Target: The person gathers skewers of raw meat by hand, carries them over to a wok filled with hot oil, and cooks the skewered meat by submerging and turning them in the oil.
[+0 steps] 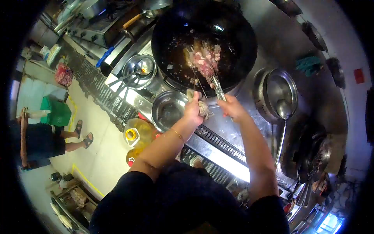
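Observation:
A large black wok [241, 43] with dark liquid and small bits in it stands at the top centre. Pale pink meat pieces [204, 60] lie in a heap over its near part. My right hand [232, 107] is closed round the handle end of a metal utensil [218, 89], whose far end reaches the meat. At the wok's near rim, my left hand [192, 112] is closed on a beige cloth [203, 109]. Thin metal rods run from beside it toward the meat; how they are held is unclear.
Left of the wok are a metal bowl with ladles [130, 78] and a metal pan [168, 107]. Oil bottles [142, 134] stand below. To the right, a ladle [283, 117] rests in a metal pot [292, 91]. A person [43, 140] is at the far left.

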